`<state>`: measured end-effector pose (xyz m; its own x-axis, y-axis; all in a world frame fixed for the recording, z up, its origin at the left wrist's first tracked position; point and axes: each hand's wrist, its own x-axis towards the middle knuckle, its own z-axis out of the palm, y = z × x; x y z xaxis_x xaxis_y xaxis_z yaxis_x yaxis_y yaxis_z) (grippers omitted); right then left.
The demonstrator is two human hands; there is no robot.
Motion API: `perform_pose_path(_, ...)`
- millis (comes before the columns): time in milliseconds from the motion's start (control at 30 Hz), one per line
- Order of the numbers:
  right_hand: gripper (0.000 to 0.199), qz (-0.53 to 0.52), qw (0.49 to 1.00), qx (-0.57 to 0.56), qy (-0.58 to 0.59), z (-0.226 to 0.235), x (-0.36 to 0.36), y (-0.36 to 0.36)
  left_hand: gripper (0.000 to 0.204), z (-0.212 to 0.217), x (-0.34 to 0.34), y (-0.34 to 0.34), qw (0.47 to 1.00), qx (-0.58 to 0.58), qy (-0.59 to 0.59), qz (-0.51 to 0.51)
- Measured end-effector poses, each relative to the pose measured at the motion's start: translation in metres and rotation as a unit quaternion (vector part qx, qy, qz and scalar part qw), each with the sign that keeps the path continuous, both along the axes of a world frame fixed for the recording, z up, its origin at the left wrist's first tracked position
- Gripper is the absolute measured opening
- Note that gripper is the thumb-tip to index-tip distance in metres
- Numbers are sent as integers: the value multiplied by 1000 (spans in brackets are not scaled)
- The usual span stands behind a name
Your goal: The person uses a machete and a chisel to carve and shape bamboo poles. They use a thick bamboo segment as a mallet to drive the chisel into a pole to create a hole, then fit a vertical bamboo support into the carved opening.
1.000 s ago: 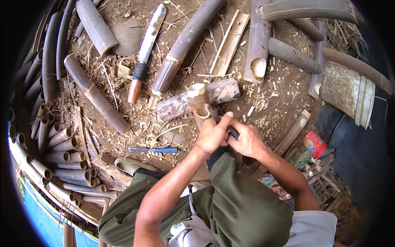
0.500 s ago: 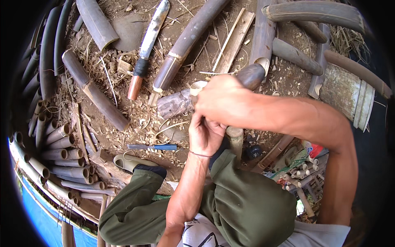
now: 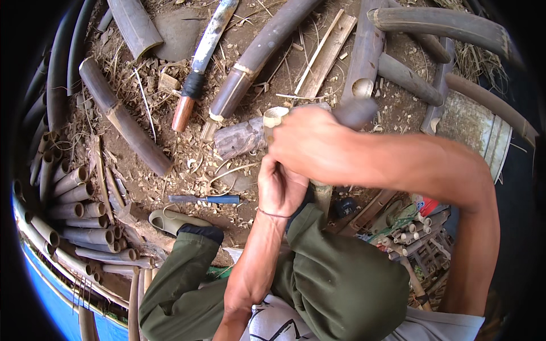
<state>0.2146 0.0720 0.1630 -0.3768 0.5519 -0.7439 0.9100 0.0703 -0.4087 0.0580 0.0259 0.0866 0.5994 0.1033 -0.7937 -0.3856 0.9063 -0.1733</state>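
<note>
My right hand [image 3: 310, 139] is closed in a fist, knuckles up. Beyond it sticks out a dark, round-ended piece [image 3: 355, 112], blurred, like a thick tool handle that the fist grips. Below the fist is my left hand [image 3: 281, 187], palm up with its fingers curled in; the fingertips and whatever they hold are hidden. At the right fist's left edge shows the pale, cut open end of a bamboo piece [image 3: 276, 117]. Its rest is hidden by the hands. A short, rough log [image 3: 242, 139] lies on the ground right behind it.
A large knife [image 3: 199, 74] with a wooden handle and a blue-handled chisel [image 3: 219, 199] lie on the shaving-strewn ground. Around them lie thick bamboo lengths [image 3: 128, 122] and a split strip [image 3: 327, 54]. Cut bamboo tubes [image 3: 85, 213] are stacked at left; a whitish bucket [image 3: 475, 125] lies at right.
The dark round-ended piece has shifted slightly right and down and is now blurred. The whole view has shifted a little; both hands keep much the same pose.
</note>
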Motion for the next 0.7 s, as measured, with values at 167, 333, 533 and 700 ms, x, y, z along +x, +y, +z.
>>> perform_pose_path(167,13,6,999,-7,-35,-9,19,-32,40,2,13,-20,998,-3,-66,-10)
perform_pose_path(333,22,-104,993,47,23,-19,15,-112,47,12,1,-48,991,-15,18,-135)
perform_pose_path(533,29,-505,857,85,50,-52,-82,-166,39,3,-14,4,790,243,163,-539)
perform_pose_path(700,40,-678,730,51,70,-63,-138,-149,51,-18,-21,38,598,433,115,-665)
